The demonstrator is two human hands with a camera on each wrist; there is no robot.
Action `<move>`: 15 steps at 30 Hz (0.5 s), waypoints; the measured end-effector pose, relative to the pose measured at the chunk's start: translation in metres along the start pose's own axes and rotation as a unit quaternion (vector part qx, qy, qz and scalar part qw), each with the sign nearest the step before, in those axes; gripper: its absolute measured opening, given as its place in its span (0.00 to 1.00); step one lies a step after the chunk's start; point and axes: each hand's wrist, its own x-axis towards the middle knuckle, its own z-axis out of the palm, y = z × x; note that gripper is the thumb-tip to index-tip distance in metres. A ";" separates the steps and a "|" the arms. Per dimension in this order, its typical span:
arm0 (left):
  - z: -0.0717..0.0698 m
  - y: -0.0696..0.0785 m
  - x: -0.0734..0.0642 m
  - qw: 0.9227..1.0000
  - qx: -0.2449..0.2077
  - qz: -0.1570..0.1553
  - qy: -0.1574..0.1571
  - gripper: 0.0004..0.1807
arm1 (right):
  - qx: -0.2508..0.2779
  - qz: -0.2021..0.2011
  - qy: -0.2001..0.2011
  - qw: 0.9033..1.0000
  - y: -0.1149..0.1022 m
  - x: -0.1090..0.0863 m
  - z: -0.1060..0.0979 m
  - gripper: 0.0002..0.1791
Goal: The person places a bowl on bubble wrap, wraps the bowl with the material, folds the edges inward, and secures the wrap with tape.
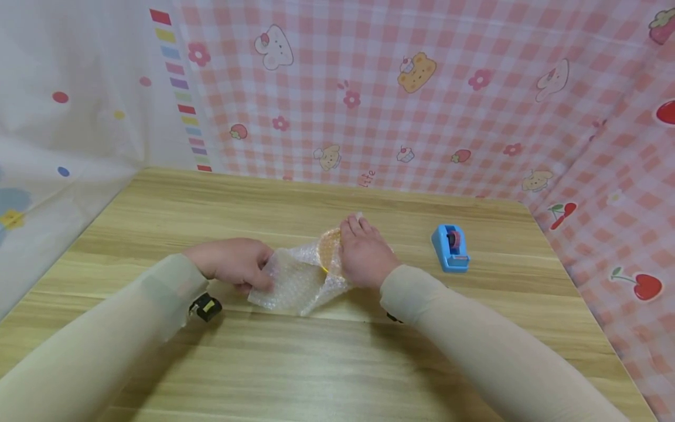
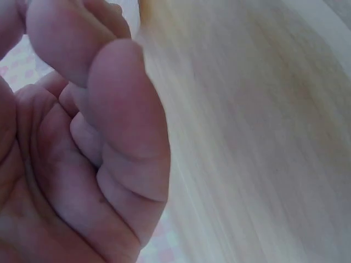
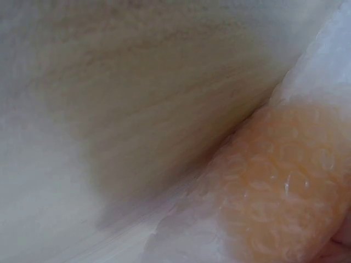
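A sheet of clear bubble wrap (image 1: 292, 284) lies partly rolled around an orange, round-edged thing (image 1: 329, 251) in the middle of the table. My left hand (image 1: 234, 261) pinches the loose left flap of the wrap between thumb and fingers; its curled fingers (image 2: 129, 115) fill the left wrist view. Over the rolled right part, my right hand (image 1: 367, 253) holds the wrapped thing, covering much of it. Orange shows through the bubbles in the right wrist view, with a bit of finger at the lower right corner. The wrap hides what kind of thing it is.
A blue tape dispenser (image 1: 450, 249) with a small pink roll stands to the right of my right hand on the wooden table (image 1: 237, 363). Patterned cloth (image 1: 369, 76) hangs behind the table and along both sides.
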 end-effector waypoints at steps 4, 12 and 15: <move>-0.001 0.002 0.000 1.000 -0.009 0.004 -0.001 0.08 | -0.002 0.001 -0.003 1.000 0.000 0.000 -0.001 0.35; 0.000 0.006 0.004 0.999 -0.009 0.023 0.023 0.06 | 0.005 0.007 -0.007 1.000 -0.001 0.000 0.000 0.35; 0.000 0.009 0.004 0.999 -0.021 0.028 0.024 0.06 | 0.008 0.010 -0.009 1.000 -0.001 0.001 0.000 0.35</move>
